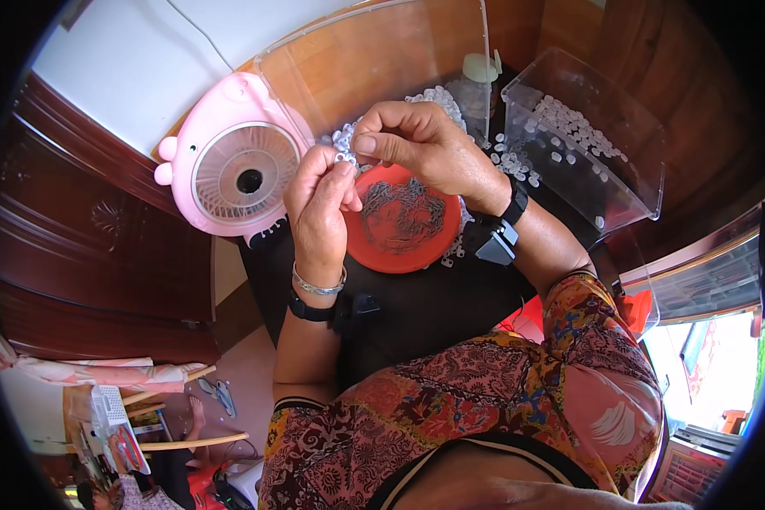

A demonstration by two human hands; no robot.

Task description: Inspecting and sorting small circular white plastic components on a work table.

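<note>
Over the far part of the black table, my two hands meet close together. My left hand (317, 204) is closed, its thumb and fingertips pinching a small whitish clear plastic piece (345, 157). Thumb and forefinger of my right hand (421, 144) are pressed together just beside it; what they hold, if anything, is too small to make out. Below the hands sits a round orange-red dish (382, 262) with many thin grey metal pins (404, 217). Loose clear plastic pieces (438, 95) lie heaped behind my hands, and more (514, 161) lie to the right.
A pink animal-shaped fan (178, 200) stands at the left. To the right is a clear plastic bin (629, 191) with more pieces. Another clear panel or bin (374, 47) rises at the back, near a lidded jar (478, 68). Another person's foot (197, 416) shows at lower left.
</note>
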